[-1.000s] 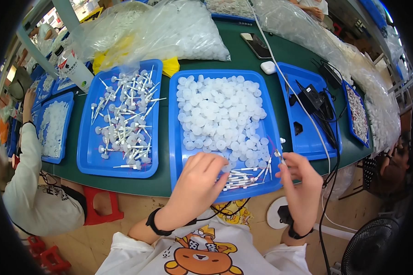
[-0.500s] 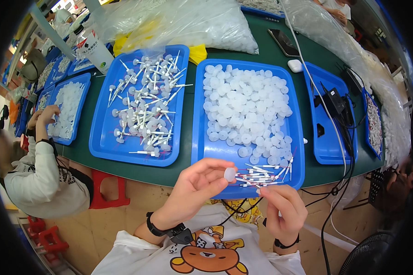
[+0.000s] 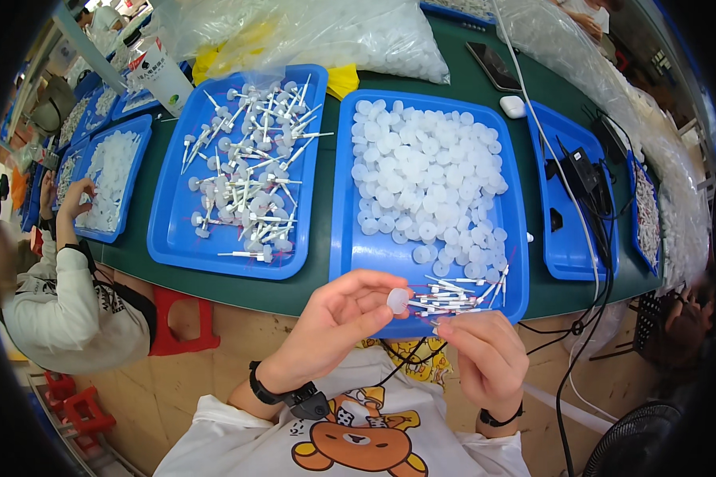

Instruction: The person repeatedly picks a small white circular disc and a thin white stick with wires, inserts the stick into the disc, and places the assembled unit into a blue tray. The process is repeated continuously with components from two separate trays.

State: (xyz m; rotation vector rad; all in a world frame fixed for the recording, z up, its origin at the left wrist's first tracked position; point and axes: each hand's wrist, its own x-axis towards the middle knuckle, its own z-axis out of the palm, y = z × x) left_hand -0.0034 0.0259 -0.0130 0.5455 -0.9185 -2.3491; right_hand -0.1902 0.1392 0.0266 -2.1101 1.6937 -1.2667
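My left hand (image 3: 326, 327) is closed, with a round translucent white disc (image 3: 398, 300) pinched between thumb and fingertips. Opposite it, my right hand (image 3: 489, 350) pinches a small thin white piece (image 3: 435, 324); only its tip shows, a little below the disc and apart from it. Both hands are over the near edge of a blue tray (image 3: 366, 258). A heap of matching discs (image 3: 426, 167) fills most of that tray. At its near right corner lie several thin white sticks (image 3: 453, 296) with fine red wires.
Another blue tray (image 3: 163, 238) on the left holds sticks fitted with discs (image 3: 254, 159). To the right, a blue tray (image 3: 565, 258) carries a black adapter (image 3: 585, 171) and cables. A phone (image 3: 493, 67), earbud case (image 3: 512, 106) and plastic bag (image 3: 374, 48) lie behind. A co-worker (image 3: 79, 302) sits at left.
My right hand has moved slightly left, bringing its small piece nearer the disc. My left hand keeps its hold almost in place. The co-worker's hands have shifted at their tray.
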